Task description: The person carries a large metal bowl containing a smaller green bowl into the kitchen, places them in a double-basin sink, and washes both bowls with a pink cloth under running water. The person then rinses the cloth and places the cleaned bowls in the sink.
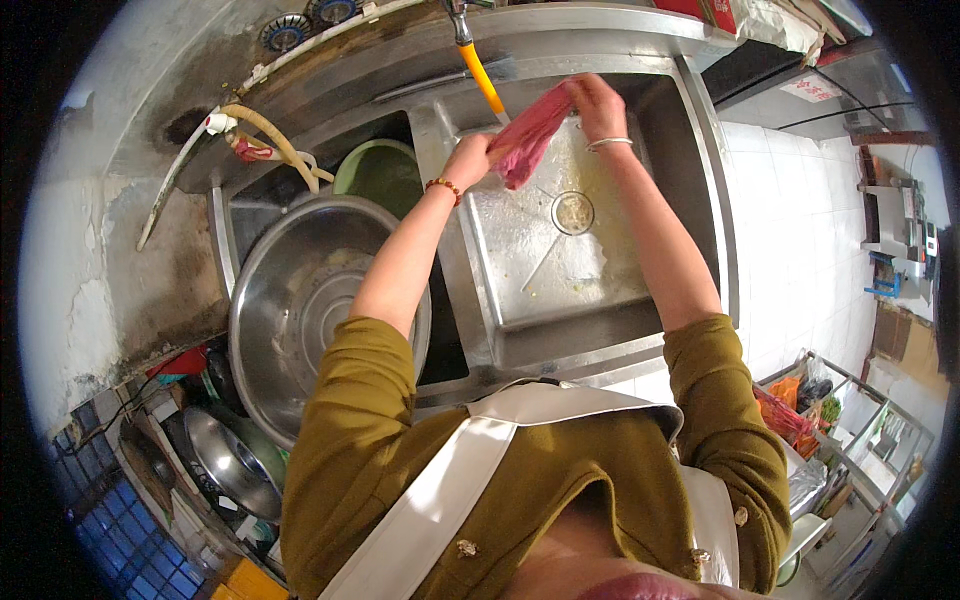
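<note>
A wet-looking pink cloth point(529, 139) is stretched between my two hands above the right basin of a stainless steel sink point(480, 300). My left hand point(469, 162), with a beaded bracelet at the wrist, grips its lower left end. The upper right end is in my right hand point(598, 109), which has a pale bangle below it. Just behind the cloth hangs the yellow hose point(481, 79) of the faucet point(460, 26); its tip comes down near the cloth. Below my hands lies the round drain point(572, 213), with small bits in it.
A large steel bowl point(262, 300) rests over the left basin, in front of a green basin point(375, 161). Beige hoses point(277, 135) hang at the left wall. More metal bowls point(229, 457) stand at lower left. A rack point(855, 390) with bags is at right, beyond white floor tiles.
</note>
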`<action>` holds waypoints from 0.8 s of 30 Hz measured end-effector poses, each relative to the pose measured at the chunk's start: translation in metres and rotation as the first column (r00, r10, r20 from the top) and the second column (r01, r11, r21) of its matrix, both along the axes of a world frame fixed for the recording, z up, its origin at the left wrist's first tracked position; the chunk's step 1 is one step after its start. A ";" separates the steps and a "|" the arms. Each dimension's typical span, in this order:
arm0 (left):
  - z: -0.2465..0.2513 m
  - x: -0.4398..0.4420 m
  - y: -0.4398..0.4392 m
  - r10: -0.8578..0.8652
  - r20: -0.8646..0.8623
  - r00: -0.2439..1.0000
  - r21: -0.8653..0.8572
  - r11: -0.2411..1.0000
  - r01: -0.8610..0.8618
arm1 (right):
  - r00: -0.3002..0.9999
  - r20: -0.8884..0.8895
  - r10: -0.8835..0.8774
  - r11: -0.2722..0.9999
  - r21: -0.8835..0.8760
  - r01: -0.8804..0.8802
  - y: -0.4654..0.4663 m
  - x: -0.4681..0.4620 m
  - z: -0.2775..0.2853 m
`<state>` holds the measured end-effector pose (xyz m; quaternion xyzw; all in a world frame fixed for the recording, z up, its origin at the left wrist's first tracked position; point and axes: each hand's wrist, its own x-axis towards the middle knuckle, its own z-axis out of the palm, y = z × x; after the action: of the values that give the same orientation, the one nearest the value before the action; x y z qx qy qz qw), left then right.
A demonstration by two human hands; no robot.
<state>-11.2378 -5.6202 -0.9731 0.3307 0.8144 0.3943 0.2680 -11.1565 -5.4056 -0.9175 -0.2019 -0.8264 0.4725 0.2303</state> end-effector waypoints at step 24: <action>0.028 -0.024 -0.032 0.089 -0.185 0.979 0.013 0.996 -0.088 | 0.987 0.147 -0.067 0.996 0.063 0.058 0.075 0.023 -0.047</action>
<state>-11.2621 -5.6526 -0.9448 0.3301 0.8487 0.3755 0.1725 -11.1335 -5.3311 -0.9645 -0.2555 -0.8480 0.4244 0.1886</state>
